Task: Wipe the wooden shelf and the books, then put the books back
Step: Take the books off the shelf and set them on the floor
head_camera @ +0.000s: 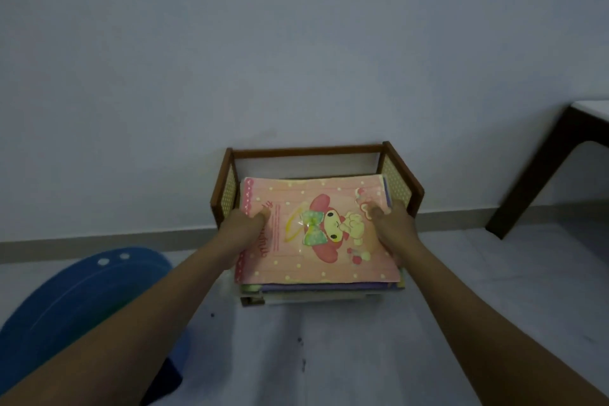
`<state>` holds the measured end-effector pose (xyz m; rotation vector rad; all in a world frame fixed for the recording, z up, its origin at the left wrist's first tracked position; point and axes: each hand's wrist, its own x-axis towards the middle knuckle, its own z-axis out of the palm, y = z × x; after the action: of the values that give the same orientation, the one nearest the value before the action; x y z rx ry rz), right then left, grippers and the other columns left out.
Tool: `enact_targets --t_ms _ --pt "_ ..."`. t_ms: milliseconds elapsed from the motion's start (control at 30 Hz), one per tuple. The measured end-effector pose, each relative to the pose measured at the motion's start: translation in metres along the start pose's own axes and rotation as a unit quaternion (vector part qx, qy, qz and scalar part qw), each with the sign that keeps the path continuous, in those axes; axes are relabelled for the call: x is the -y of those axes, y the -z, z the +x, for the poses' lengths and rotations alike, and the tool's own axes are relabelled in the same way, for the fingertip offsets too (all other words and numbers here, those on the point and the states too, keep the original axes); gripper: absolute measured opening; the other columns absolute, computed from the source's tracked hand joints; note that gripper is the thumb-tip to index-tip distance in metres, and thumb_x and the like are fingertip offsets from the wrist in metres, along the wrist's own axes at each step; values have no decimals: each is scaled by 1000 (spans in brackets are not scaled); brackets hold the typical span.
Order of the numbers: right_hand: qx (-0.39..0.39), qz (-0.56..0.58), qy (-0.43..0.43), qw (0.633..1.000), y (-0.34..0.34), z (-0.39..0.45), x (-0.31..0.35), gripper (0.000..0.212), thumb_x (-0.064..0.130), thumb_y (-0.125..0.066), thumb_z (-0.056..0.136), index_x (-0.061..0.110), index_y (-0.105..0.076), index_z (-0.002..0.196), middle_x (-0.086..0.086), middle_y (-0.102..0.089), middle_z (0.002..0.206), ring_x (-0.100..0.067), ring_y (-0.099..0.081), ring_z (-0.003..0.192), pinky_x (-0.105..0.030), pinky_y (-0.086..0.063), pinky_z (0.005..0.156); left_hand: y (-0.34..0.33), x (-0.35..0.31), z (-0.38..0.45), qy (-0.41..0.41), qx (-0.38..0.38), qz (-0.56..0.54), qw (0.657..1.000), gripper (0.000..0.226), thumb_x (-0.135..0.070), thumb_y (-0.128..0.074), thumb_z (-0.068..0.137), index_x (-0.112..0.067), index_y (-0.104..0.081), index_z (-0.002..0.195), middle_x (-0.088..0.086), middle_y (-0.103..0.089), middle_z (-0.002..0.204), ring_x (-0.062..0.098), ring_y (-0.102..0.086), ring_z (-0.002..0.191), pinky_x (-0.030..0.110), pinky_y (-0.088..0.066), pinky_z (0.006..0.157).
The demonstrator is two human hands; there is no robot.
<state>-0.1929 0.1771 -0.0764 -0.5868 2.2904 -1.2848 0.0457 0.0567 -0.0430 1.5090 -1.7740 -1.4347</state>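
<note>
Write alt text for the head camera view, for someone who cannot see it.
Two bare hands, left hand and right hand, grip the sides of a stack of books topped by a pink cartoon book, at a small wooden shelf against a pale wall. A blue mat lies on the floor at left.

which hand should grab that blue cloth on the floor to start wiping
Left, probably. The blue cloth lies beside the left forearm. Both the left hand and right hand grip the books.
</note>
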Motion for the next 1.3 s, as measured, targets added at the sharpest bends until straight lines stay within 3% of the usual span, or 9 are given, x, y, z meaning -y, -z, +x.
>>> enact_targets --t_ms 167,267,433,633,833,1033,1167,1233,1300 --pt "10 21 -31 999 5 -70 -48 71 66 -52 65 23 -48 121 -10 -61 117 -32 -62 99 -49 -54 86 1 43 -66 0 33 32 999 28 -32 -48 98 -10 -65 96 7 -70 86 20 -68 78 30 -52 64" --pt "25 11 -61 998 -2 -98 -85 71 64 -52 70 20 -44 126 -12 -59 118 -33 -62 101 -50 -54 85 -4 81 -88 22 47 60 997 32 -35 -48 98 -10 -67 91 9 -73 85 21 -71 78 35 -56 71" --pt "66 -14 -104 992 -29 -112 -148 54 54 -54 84 17 -43 123 -11 -62 110 -29 -65 92 -49 -55 83 -20 140 -90 59 60 102 991 37 -34 -44 99 -8 -64 82 7 -70 75 14 -69 63 20 -48 52" --pt "115 -91 -177 973 -82 -107 -225 58 53 -58 81 12 -47 121 -20 -60 113 -37 -60 99 -49 -50 90 -45 245 -49 114 64 118 984 35 -40 -58 87 -6 -61 79 18 -64 67 26 -67 58 42 -58 62" --pt "112 -183 -185 959 -112 -110 -271 50 47 -56 88 8 -49 118 -27 -60 111 -41 -58 102 -42 -47 89 -73 374 -3 173 39 129 976 87 -68 -62 64 3 -44 109 27 -64 97 36 -68 81 47 -60 67" --pt "79 -258 -97 958 -113 -108 -270 50 41 -58 89 5 -48 123 -24 -55 115 -40 -54 106 -42 -45 89 -68 289 -25 195 102 258 941 75 -49 -58 88 7 -32 131 20 -57 120 26 -62 97 30 -50 72" --pt "23 -266 16 964 -110 -84 -243 48 31 -56 90 6 -46 130 -21 -50 121 -36 -49 112 -44 -41 94 -54 237 -6 126 231 432 862 45 -45 -36 98 -11 -59 115 7 -64 111 19 -62 100 32 -51 90" --pt "0 -251 80 965 -113 -58 -222 44 25 -56 90 5 -46 128 -20 -49 122 -34 -48 113 -45 -43 95 -55 219 16 40 172 473 863 46 -45 -33 98 -10 -61 110 10 -62 106 23 -60 101 37 -51 90" --pt "-11 -249 137 959 -116 -26 -204 38 15 -57 88 -1 -48 122 -23 -50 120 -37 -48 110 -44 -44 92 -65 204 42 -13 70 413 908 41 -40 -38 97 -6 -59 102 11 -59 100 26 -61 91 34 -51 75"
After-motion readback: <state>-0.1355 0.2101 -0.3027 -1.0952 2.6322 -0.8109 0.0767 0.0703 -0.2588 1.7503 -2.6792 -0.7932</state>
